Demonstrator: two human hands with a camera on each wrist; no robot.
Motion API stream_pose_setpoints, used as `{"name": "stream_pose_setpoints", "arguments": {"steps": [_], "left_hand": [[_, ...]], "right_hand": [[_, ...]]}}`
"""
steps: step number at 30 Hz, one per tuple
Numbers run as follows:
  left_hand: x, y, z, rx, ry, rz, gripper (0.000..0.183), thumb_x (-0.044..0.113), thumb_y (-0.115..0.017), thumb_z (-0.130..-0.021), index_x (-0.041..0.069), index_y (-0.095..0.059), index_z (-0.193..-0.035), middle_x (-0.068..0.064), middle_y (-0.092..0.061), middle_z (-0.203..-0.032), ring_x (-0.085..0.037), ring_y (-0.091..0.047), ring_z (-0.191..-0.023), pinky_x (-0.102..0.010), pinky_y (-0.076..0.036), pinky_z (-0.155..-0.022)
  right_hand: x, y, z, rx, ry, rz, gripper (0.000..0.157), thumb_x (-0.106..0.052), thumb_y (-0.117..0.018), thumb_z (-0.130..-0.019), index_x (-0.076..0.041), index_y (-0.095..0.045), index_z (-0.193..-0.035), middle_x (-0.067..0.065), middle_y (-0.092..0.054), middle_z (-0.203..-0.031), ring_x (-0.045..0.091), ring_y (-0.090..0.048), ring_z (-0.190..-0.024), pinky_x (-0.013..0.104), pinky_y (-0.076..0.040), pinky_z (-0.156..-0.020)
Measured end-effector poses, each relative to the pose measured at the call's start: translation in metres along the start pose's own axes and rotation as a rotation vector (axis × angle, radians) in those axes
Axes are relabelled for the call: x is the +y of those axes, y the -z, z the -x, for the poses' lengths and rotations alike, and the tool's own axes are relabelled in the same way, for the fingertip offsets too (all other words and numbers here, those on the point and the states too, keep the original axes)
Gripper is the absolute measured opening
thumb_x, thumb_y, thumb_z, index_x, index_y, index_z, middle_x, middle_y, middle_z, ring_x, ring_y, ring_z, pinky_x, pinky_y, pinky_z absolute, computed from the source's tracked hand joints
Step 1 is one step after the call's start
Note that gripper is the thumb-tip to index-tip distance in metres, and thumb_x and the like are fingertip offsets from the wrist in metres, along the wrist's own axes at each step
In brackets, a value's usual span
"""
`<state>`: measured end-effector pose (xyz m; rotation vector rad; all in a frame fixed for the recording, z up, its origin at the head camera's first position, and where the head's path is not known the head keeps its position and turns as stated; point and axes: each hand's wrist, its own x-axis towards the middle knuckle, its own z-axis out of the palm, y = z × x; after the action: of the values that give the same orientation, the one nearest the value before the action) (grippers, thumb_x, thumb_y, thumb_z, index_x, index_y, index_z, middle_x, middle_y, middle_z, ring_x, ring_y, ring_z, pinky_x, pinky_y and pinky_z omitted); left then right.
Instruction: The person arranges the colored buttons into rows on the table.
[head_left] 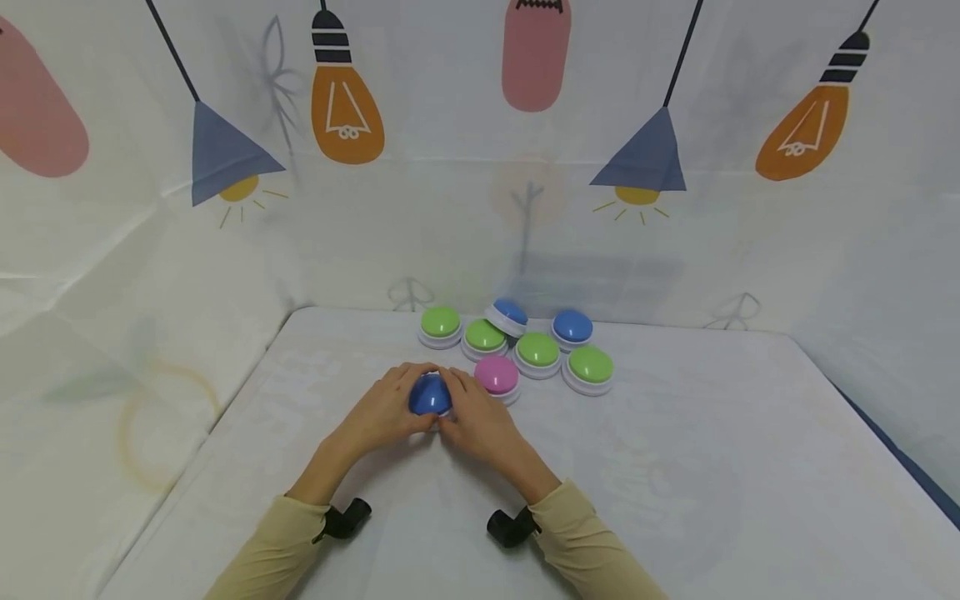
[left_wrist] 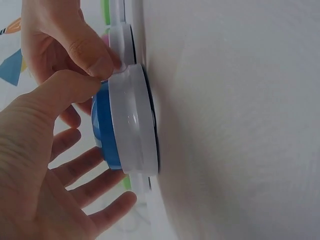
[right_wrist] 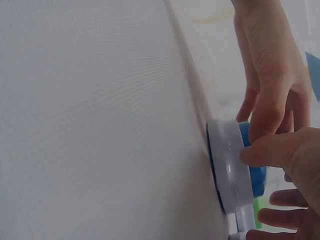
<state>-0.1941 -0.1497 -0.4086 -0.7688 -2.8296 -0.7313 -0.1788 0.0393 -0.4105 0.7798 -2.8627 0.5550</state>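
On the left, the edge of the white table runs slanting toward the person, and a broad strip of table top lies between this edge and the left hand. The left hand curves round the left side of a blue button, its thumb at the near side. This button, dome up, appears to rest on the table. The right hand curves round its other side, so both hands grip it, with the thumbs close together. Just beside the right fingers is a pink button, so the room there is narrow. Farther back, toward the back edge, a first green button is followed by a second green button, a tilted blue button leaning on it, a third green button, an upright blue button and a fourth green button. From there, a wide stretch of table continues to the right edge.
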Motion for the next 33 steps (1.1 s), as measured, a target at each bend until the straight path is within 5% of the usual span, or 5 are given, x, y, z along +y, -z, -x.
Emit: {"name": "stream_pose_setpoints", "arguments": {"steps": [14, 33], "left_hand": [[0.008, 0.003, 0.000, 0.006, 0.015, 0.102, 0.075, 0.029, -0.079, -0.082, 0.013, -0.042, -0.145, -0.013, -0.048, -0.141, -0.033, -0.048, -0.126, -0.053, -0.048, -0.099], [0.016, 0.000, -0.008, 0.027, -0.062, 0.122, 0.072, 0.026, -0.079, -0.082, 0.009, -0.044, -0.143, -0.013, -0.048, -0.142, -0.031, -0.047, -0.130, -0.050, -0.046, -0.102]], "right_hand": [[0.003, 0.015, 0.001, 0.049, 0.066, -0.008, 0.077, -0.019, -0.077, -0.086, -0.002, -0.037, -0.149, 0.019, -0.047, -0.146, 0.030, -0.047, -0.134, 0.041, -0.046, -0.105], [0.012, 0.033, 0.000, 0.071, 0.004, -0.055, 0.069, -0.024, -0.075, -0.088, -0.010, -0.042, -0.148, 0.015, -0.046, -0.148, 0.031, -0.046, -0.135, 0.047, -0.050, -0.099]]}}
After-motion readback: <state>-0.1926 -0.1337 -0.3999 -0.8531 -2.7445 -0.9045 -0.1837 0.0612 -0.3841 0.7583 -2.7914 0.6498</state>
